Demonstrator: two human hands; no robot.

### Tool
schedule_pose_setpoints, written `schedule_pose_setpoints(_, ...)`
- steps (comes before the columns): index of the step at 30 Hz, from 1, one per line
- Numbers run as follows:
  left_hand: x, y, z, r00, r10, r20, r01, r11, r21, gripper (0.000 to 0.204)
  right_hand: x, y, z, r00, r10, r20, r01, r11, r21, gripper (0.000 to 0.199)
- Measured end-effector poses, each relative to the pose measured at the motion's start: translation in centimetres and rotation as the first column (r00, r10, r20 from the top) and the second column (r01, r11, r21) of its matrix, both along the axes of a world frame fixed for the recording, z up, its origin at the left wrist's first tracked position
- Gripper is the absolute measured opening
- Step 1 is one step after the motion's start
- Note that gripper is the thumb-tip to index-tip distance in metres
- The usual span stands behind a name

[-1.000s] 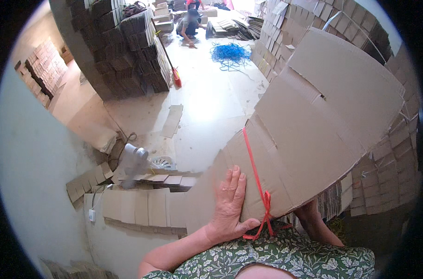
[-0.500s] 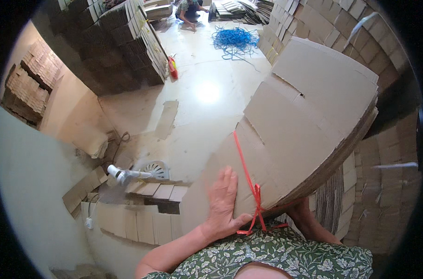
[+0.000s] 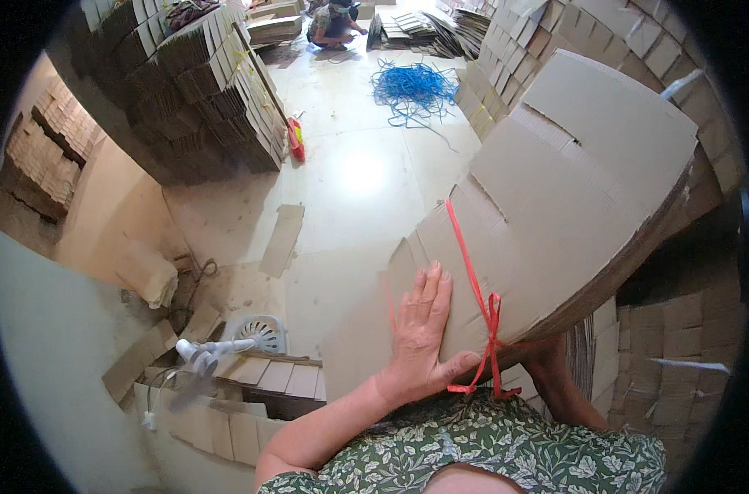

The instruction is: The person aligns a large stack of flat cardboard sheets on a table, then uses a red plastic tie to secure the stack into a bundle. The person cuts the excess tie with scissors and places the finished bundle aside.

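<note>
Cardboard stacks (image 3: 202, 90) ring a pale floor (image 3: 358, 181) with blue cord (image 3: 411, 82). Tied bundle (image 3: 572, 189) runs from chest up-right; left hand (image 3: 420, 333) lies flat on it, right hand (image 3: 555, 362) beneath, grip unclear.

1. A single head-worn fisheye view looks steeply down from the wearer's head, over the chest.
2. It sits close to the left hand (image 3: 420, 337) on the bundled cardboard (image 3: 555, 206).
3. Farther off, it takes in the floor (image 3: 358, 173); straight edges bend toward the rim.
</note>
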State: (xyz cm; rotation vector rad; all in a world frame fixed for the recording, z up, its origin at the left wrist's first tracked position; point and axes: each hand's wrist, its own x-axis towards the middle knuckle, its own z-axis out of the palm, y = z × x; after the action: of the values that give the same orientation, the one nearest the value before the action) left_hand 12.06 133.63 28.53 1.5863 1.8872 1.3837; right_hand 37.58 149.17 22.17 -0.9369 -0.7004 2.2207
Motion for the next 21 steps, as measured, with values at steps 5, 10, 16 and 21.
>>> schedule_pose_setpoints(5, -5.6, 2.2, -0.5, 0.997, 0.071, -0.017, -0.072, 0.996, -0.048, 0.103, -6.7, 3.2, 0.1, 0.996, 0.094, -0.002, -0.093, 0.995, 0.041, 0.055)
schedule_pose_setpoints(10, -13.8, 4.9, -1.9, 0.988, 0.127, 0.093, -0.117, 0.987, -0.109, 0.105, -15.7, 7.2, -1.8, 0.981, 0.170, -0.091, -0.175, 0.984, -0.047, 0.054)
schedule_pose_setpoints(16, -20.7, 4.4, -8.0, 0.968, 0.192, 0.162, -0.156, 0.965, -0.211, 0.106, -23.7, 6.2, -6.5, 0.989, 0.148, 0.002, -0.145, 0.972, -0.186, 0.059)
schedule_pose_setpoints(21, -26.0, 6.8, -16.7, 0.936, 0.277, 0.215, -0.219, 0.940, -0.260, 0.099, -28.8, 9.5, -13.7, 0.975, 0.209, 0.074, -0.174, 0.930, -0.325, 0.059)
